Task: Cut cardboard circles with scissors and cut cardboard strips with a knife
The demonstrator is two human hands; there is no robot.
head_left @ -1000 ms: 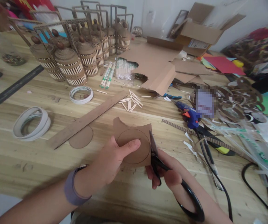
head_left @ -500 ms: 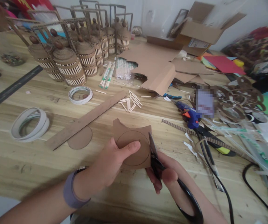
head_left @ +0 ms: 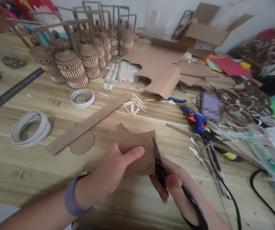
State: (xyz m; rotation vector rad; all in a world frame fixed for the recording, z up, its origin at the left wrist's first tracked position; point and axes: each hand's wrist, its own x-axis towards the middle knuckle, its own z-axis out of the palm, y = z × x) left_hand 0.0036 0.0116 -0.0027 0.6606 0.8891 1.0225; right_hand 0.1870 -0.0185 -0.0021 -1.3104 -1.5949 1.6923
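Note:
Between the thumb and hidden fingers of my left hand (head_left: pixel 113 166) is a piece of brown cardboard (head_left: pixel 137 151) with a circle drawn on it. Its upper edge is cut in a curve. My right hand (head_left: pixel 176 179) grips black-handled scissors (head_left: pixel 160 166), whose blades lie at the cardboard's right edge, beside the drawn line. To the left, a cut cardboard disc (head_left: pixel 83 143) lies partly under a long cardboard strip (head_left: pixel 91 123). Several short wooden sticks (head_left: pixel 136 104) are scattered beyond the cardboard piece.
Lantern-like cardboard models (head_left: pixel 71 68) stand at the back left. Rolls of tape (head_left: pixel 30 129) lie at left. A blue glue gun (head_left: pixel 195 119), its black cable (head_left: pixel 233 201) and a cutter knife (head_left: pixel 231 155) occupy the right. Cardboard sheets (head_left: pixel 156 64) and an opened box (head_left: pixel 207 28) are behind.
The scissor blades have closed slightly at the cardboard's right edge, and the fingers of my right hand have shifted a little. My left hand keeps the same hold.

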